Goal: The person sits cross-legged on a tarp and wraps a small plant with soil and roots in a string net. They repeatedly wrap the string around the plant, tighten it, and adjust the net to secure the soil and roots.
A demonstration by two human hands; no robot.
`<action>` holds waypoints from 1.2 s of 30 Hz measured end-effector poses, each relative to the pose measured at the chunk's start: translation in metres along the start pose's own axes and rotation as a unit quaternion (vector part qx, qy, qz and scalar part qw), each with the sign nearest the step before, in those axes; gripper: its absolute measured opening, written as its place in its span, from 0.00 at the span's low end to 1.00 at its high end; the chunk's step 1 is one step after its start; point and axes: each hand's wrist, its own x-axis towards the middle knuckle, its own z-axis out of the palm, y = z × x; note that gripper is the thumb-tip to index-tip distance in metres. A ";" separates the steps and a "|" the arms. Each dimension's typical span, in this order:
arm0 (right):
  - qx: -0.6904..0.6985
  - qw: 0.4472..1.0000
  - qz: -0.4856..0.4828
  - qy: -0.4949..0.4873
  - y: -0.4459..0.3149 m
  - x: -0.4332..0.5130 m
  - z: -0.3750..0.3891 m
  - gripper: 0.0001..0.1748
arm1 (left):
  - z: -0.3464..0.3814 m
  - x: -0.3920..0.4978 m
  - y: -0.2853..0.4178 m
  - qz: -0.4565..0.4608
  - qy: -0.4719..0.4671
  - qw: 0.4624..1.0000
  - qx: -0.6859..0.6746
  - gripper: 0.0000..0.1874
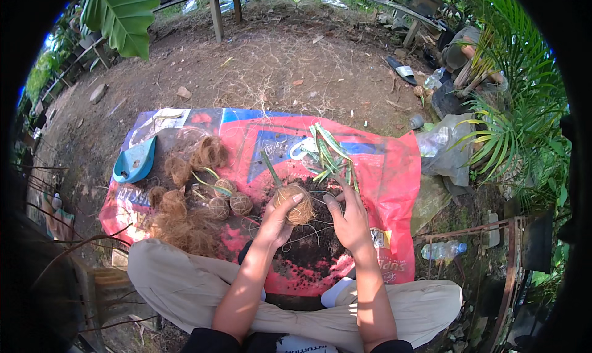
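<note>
My left hand [280, 219] grips a coconut-fibre ball [296, 204] wound with thin string. From the ball's top a narrow green leaf cutting [272, 170] sticks up, tilted left. My right hand [348, 214] is just right of the ball, with pale string [321, 200] running from the ball to its fingers. Beneath both hands dark soil [310, 249] is spread over a red and blue plastic sheet [393, 168]. Green variegated leaf cuttings [329, 151] lie just beyond my right hand. Left of my left hand sit three string-wrapped fibre balls [241, 203], one with leaves.
Loose coconut fibre [185, 223] is heaped at the left, near a blue plastic scoop [135, 161]. Loose string [296, 70] is strewn on bare ground ahead. At right are a plastic bottle [444, 250], a clear plastic bag [446, 144], a sandal [401, 70] and another person [462, 47].
</note>
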 end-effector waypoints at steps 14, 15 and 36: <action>0.254 0.939 0.055 -0.227 0.008 -0.001 -0.003 0.13 | -0.010 0.001 -0.017 -0.083 -0.025 0.994 0.070 0.20; 0.231 0.942 0.057 -0.235 0.006 -0.001 0.002 0.14 | -0.011 0.002 -0.017 -0.091 -0.017 0.995 0.030 0.19; 0.171 0.866 0.096 -0.460 0.023 -0.012 0.022 0.12 | -0.013 0.007 -0.029 -0.077 0.109 0.982 -0.132 0.24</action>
